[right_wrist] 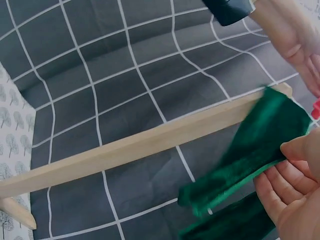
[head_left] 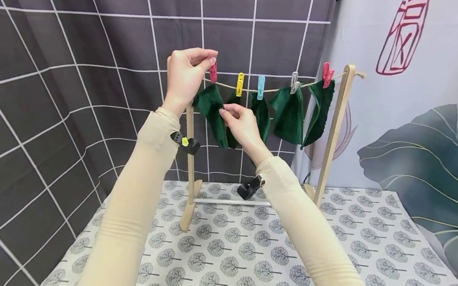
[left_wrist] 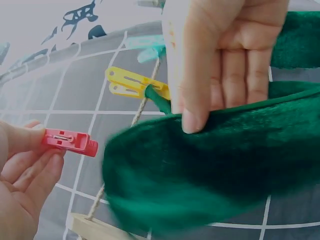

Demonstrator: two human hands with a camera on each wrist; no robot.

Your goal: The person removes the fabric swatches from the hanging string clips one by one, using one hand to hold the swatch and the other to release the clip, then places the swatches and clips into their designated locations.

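Observation:
Between thumb and fingers, my left hand (head_left: 186,75) pinches a pinkish-red clothespin (head_left: 213,73) by its handles, near the left end of the string. In the left wrist view the clothespin (left_wrist: 70,142) shows a gap from the cloth. My right hand (head_left: 242,125) pinches the edge of a dark green cloth (head_left: 212,111), thumb on its near face. That cloth (right_wrist: 260,135) hangs down from the fingers in the right wrist view. Beside it, a yellow clothespin (head_left: 240,85) and a blue clothespin (head_left: 261,88) hold further green cloths on the string.
A wooden frame carries the string (head_left: 273,91) between a left post (head_left: 189,157) and a right post (head_left: 334,135). Further right, a grey clothespin (head_left: 294,82) and another red clothespin (head_left: 327,75) hold green cloths. Below is a tree-print tablecloth (head_left: 239,250); a dark checked curtain (head_left: 110,39) hangs behind.

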